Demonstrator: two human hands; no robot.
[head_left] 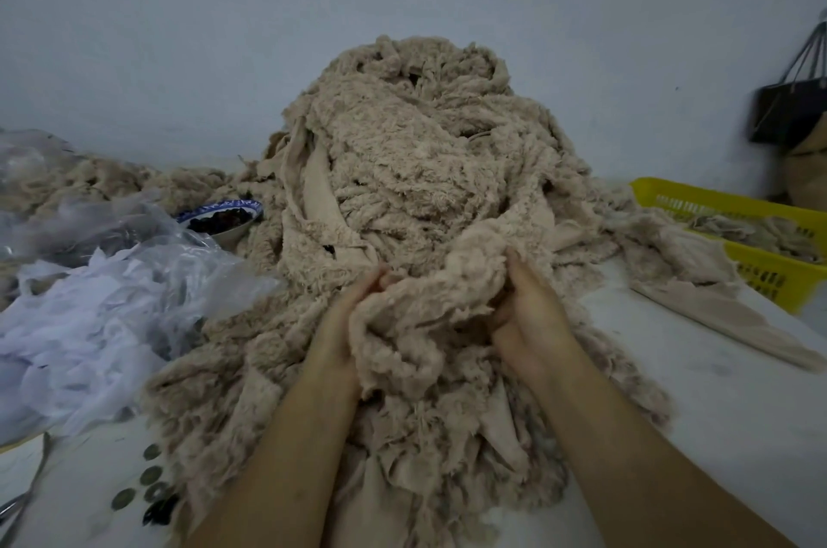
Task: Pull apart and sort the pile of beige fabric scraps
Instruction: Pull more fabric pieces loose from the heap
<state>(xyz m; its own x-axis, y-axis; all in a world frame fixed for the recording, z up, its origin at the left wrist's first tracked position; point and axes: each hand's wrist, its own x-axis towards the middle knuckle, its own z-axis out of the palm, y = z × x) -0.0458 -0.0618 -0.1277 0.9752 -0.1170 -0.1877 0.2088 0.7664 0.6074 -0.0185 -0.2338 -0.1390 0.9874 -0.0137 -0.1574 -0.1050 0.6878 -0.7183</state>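
fabric scraps (416, 171): fuzzy matt cloth | basket (698, 201): yellow plastic | bags (112, 292): thin glossy plastic

Forearms reach forward; left hand (347, 319) and right hand (532, 310) grip one fabric clump (425, 324) between them.

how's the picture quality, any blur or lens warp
Head view: dim, flat light; wide-angle warp skews the yellow basket; the black bag at the right edge is smeared; the scrap pile, left hand and right hand look reasonably sharp.

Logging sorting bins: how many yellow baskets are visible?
1. The yellow basket sits at far right on the table, scraps inside; the pile could hide another.
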